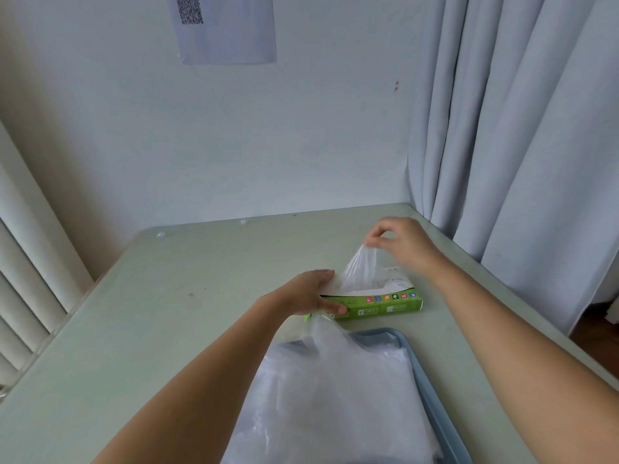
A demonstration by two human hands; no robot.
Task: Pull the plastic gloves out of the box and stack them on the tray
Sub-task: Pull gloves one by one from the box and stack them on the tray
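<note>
**A:** Which step is this?

**B:** Mid-pull, by my read. The right hand is above the far right part of the green cardboard glove box. Its fingers pinch the top of a thin clear plastic glove, with the other fingers curled loosely.

**A:** Is the glove out?

**B:** Not yet. It's stretched up in a cone and its lower part sits in the slot on top of the box.

**A:** And the left hand?

**B:** The left hand holds the box's left end, with the fingers laid over the top and the thumb against the near side. It looks like it's bracing the box on the pale green bench.

**A:** Where's the tray?

**B:** The pale blue plastic tray is just near of the box, close but apart from it. A loose pile of clear plastic gloves already lies on it, and one flap rises toward the left wrist. So the task looks well along, though I can't tell how many gloves are left in the box.

**A:** What's next?

**B:** Probably lift until the glove clears the slot while the left hand keeps the box down. Then carry the glove near and lay it flat on the pile. The film is flimsy and clingy, so it may drag the next glove up or crumple on landing.

**A:** Anything in the background?

**B:** A grey curtain on the far right and a white paper sheet with a QR code on the wall.
</note>
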